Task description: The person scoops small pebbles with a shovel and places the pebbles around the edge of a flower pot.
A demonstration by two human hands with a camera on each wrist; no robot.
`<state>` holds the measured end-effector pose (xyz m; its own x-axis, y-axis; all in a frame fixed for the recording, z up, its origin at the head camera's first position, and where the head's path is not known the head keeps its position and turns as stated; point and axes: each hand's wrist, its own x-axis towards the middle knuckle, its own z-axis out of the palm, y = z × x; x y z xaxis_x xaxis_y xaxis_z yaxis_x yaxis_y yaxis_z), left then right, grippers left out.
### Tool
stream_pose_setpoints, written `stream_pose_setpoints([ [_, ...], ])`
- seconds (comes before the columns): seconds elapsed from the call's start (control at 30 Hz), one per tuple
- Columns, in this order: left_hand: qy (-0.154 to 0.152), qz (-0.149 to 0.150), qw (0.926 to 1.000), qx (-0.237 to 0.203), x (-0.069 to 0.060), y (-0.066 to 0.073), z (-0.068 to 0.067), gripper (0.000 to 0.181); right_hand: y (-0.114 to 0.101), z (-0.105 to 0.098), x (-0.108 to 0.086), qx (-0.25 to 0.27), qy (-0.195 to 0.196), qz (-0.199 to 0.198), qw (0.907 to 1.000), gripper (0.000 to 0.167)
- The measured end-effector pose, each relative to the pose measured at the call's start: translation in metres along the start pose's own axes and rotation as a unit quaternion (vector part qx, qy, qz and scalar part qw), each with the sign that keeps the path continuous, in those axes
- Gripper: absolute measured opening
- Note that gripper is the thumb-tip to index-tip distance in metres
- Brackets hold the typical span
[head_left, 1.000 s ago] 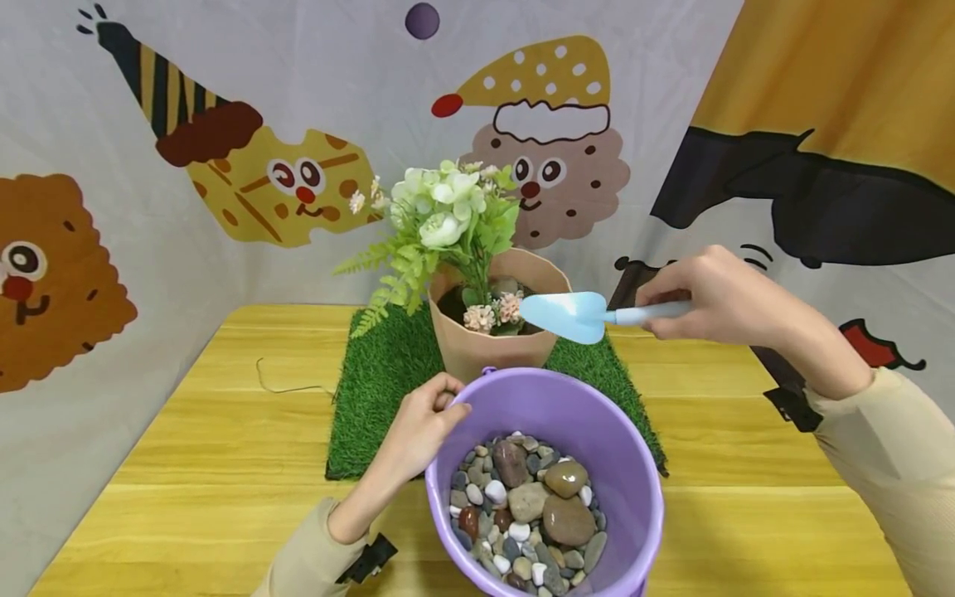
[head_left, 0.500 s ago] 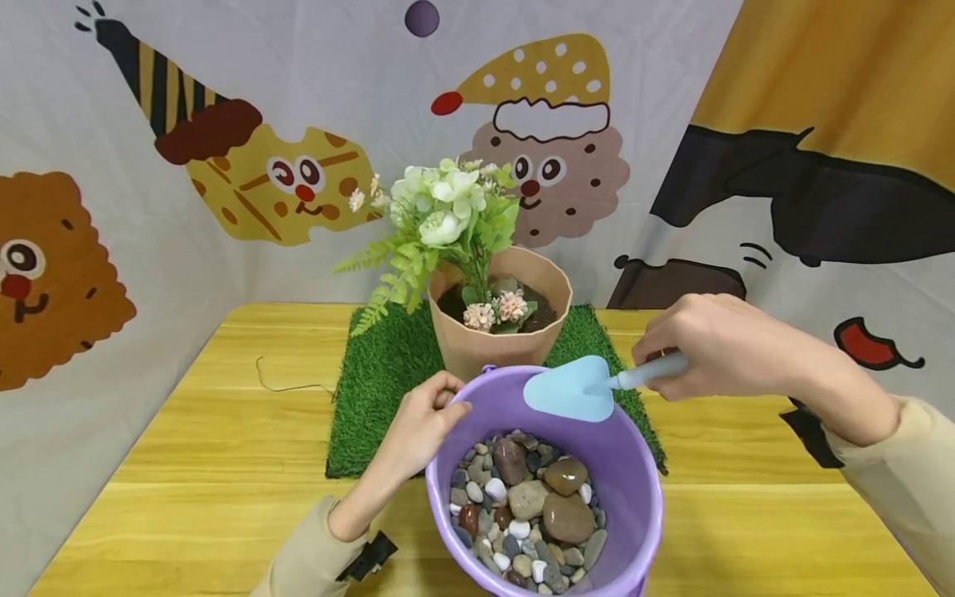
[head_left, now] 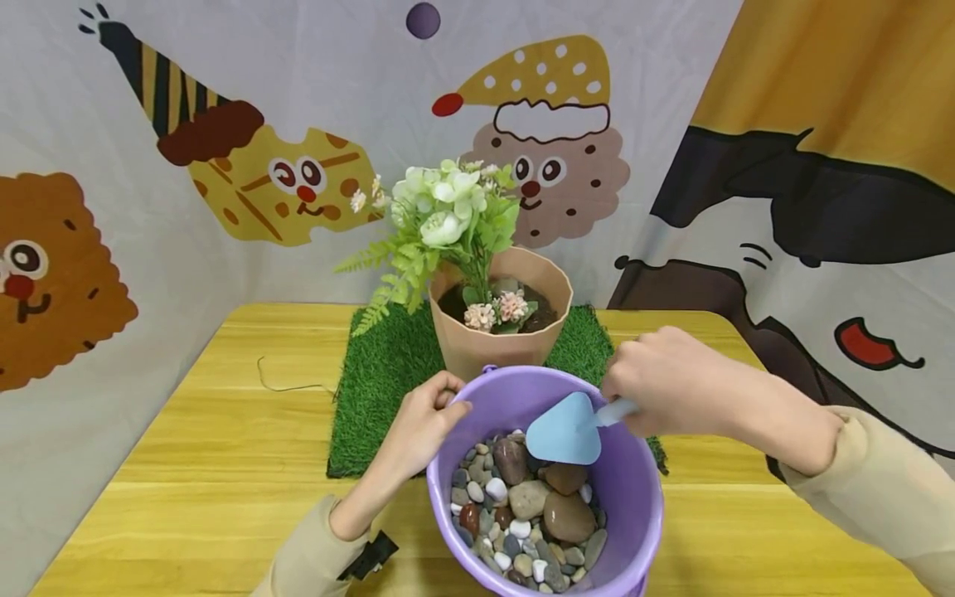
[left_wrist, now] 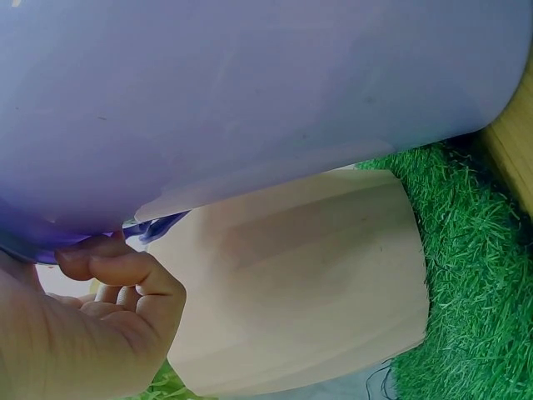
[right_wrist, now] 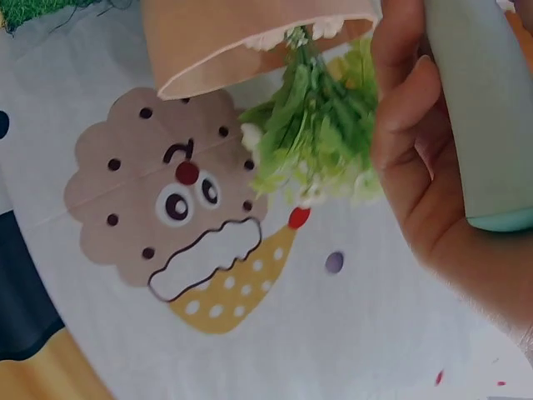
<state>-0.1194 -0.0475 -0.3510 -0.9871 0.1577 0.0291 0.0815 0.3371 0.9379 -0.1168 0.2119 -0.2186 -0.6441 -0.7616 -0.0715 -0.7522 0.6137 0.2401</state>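
A purple bucket [head_left: 642,497] stands at the front, with pebbles and several larger stones [head_left: 569,518] inside. My left hand [head_left: 424,425] grips its upper left rim; in the left wrist view the fingers of that hand [left_wrist: 108,308] curl at the bucket's edge [left_wrist: 250,100]. My right hand [head_left: 682,383] holds the handle of a light blue trowel [head_left: 564,431], whose blade hangs inside the bucket above the stones, near the far wall. The right wrist view shows this hand [right_wrist: 433,158] wrapped around the pale handle [right_wrist: 491,117].
Behind the bucket, a peach pot [head_left: 488,352] with soil, white and pink flowers [head_left: 440,203] and green leaves stands on a green turf mat [head_left: 380,398]. A thin dark wire [head_left: 298,387] lies on the wooden table [head_left: 186,431] at left. A cartoon-printed cloth [head_left: 298,50] hangs behind.
My right hand has come down and the trowel has moved from in front of the pot's rim to inside the bucket, its blade tilting downward. The left hand and bucket have stayed in place.
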Motion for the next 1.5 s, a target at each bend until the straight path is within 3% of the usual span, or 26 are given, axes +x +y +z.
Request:
stream_pose_setpoints([
  [0.33, -0.001, 0.005, 1.0, 0.001, 0.001, -0.001, 0.0, 0.013, -0.02, 0.014, 0.012, -0.092, -0.016, -0.009, 0.9956, 0.028],
  [0.5, -0.004, 0.004, 1.0, 0.003, 0.001, -0.001, 0.0, 0.013, -0.025, 0.023, 0.013, -0.103, 0.012, -0.028, 0.9942, 0.023],
  [0.77, 0.0, 0.003, 1.0, 0.007, 0.001, 0.0, -0.001, 0.013, -0.017, 0.031, 0.009, -0.022, 0.015, -0.036, 0.999, 0.025],
  [1.0, -0.004, 0.003, 1.0, 0.001, 0.001, -0.001, -0.001, 0.012, -0.013, 0.037, 0.009, 0.061, 0.015, -0.041, 0.9972, 0.025],
  [1.5, -0.004, 0.002, 1.0, -0.007, 0.001, -0.001, 0.0, 0.014, -0.015, 0.048, 0.011, 0.115, 0.036, -0.016, 0.9926, 0.022],
])
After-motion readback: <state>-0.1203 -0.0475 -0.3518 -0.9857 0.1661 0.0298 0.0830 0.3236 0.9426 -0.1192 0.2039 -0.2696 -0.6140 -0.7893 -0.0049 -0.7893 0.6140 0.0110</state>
